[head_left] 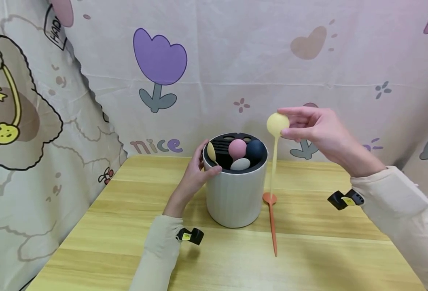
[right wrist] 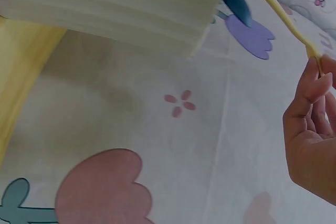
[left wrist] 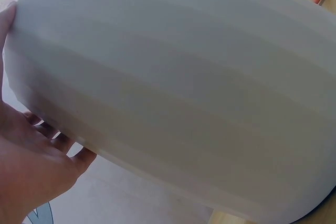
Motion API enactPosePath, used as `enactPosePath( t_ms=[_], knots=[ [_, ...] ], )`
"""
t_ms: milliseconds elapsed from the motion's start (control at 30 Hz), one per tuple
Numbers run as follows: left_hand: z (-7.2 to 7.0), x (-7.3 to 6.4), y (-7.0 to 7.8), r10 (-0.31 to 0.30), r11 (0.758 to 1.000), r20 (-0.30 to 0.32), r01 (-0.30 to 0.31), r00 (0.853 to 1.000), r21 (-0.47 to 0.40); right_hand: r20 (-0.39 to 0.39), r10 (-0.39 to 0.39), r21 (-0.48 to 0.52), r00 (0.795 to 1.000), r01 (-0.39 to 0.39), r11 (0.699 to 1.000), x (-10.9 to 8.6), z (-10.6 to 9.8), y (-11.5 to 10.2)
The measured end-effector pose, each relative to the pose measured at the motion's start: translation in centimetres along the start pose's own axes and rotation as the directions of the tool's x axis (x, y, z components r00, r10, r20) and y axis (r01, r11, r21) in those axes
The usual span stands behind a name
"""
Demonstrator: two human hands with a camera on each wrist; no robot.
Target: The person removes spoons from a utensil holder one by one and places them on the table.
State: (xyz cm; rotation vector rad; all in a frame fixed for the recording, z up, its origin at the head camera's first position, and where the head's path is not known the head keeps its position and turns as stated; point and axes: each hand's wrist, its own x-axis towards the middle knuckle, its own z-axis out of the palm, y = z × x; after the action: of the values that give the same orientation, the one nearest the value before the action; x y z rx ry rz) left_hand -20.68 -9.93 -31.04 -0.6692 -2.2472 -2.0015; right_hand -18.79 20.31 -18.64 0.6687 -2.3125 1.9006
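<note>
A white ribbed utensil holder with a black slotted top stands upright on the table. My left hand grips its left side near the rim, thumb over the front edge; in the left wrist view the fingers lie along its wall. To the right of the holder, my right hand pinches a yellow spoon by its round head, the thin handle hanging down. In the right wrist view the same yellow handle runs up and away from the fingertips. An orange spoon lies flat on the table, right of the holder.
In the holder's top sit a pink round utensil head, a dark blue one, a white one and a yellow one. Behind the wooden table hangs a printed cloth.
</note>
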Motion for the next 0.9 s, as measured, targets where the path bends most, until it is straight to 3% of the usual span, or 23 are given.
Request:
enactPosePath(
  t_ms=[133, 467, 900],
  knots=[
    [0.0, 0.0, -0.1, 0.004, 1.0, -0.005, -0.004, 1.0, -0.001, 0.003, 0.031, -0.136, 1.0, -0.03, 0.99, -0.2, 0.3, 1.0],
    [0.0, 0.1, -0.3, 0.003, 1.0, -0.001, -0.003, 1.0, 0.009, 0.057, 0.141, -0.233, 0.988, -0.124, 0.965, -1.3, 0.7, 3.9],
    [-0.1, 0.1, -0.2, -0.011, 1.0, -0.003, 0.011, 1.0, 0.009, 0.081, 0.182, -0.193, 0.98, -0.163, 0.968, -2.1, 0.2, 6.4]
  ],
)
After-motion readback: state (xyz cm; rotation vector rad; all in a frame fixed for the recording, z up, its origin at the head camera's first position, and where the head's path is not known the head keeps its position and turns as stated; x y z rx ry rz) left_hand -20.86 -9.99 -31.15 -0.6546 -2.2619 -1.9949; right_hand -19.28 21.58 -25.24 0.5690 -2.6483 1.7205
